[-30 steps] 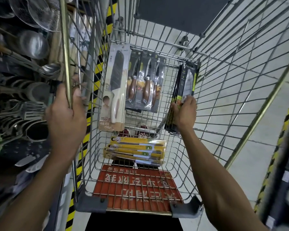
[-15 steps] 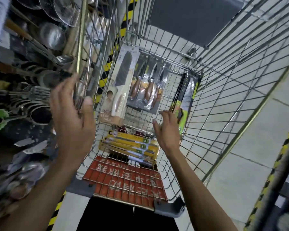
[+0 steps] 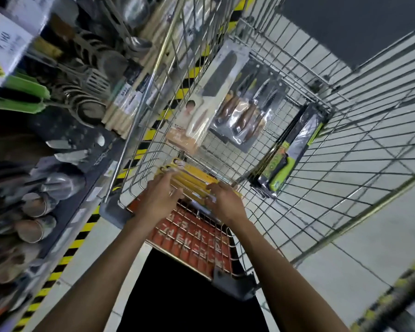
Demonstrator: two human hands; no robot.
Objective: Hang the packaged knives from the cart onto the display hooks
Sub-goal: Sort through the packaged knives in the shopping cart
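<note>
1. Fingers (image 3: 169, 174) of the left hand (image 3: 159, 200) lay a little bent across the top of the yellow packs (image 3: 192, 180), touching them. It was too blurry to tell if they had a real hold.
2. Fingers of the right hand (image 3: 225, 203) were curled on the near end of the same packs, with the thumb tucked under, pinching them.
3. Both bare arms reached forward and down into the cart (image 3: 139, 116), side by side, with the hands near each other.
4. The yellow packs of knives lay in a stack low in the cart, just past the red flap (image 3: 194, 238).
5. A white pack (image 3: 209, 101) with one big knife leaned on the far wire wall. A pack of brown-handled knives (image 3: 246, 111) leaned just beside it on the right.
6. A pack with a green-handled knife (image 3: 285, 159) stood against the right wire wall, apart from the hands.
7. On the shelf (image 3: 82, 202) to the left of the cart hung spoons and ladles (image 3: 86, 75).
</note>
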